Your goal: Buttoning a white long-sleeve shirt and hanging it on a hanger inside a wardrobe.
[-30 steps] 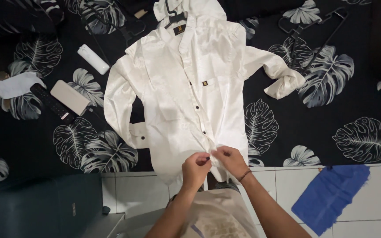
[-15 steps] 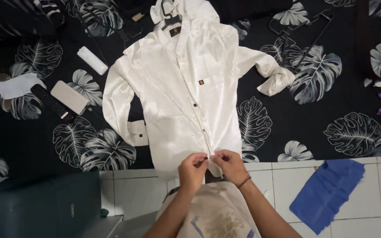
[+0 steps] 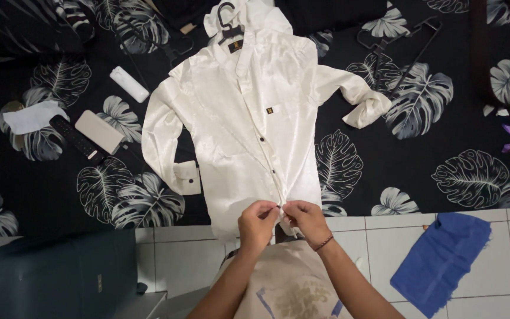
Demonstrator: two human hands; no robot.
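White shirt (image 3: 249,124) lies flat at frame centre; left hand (image 3: 257,223) and right hand (image 3: 306,217) both pinch its bottom placket; slippery fabric risks misaligned buttoning.

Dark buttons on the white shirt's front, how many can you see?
2: one button mid-chest, another lower down the placket. More may be hidden under both hands at the hem.

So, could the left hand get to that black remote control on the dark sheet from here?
Probably yes: the left hand is pinching the white shirt hem, but only open leaf-print sheet lies between it and the remote control.
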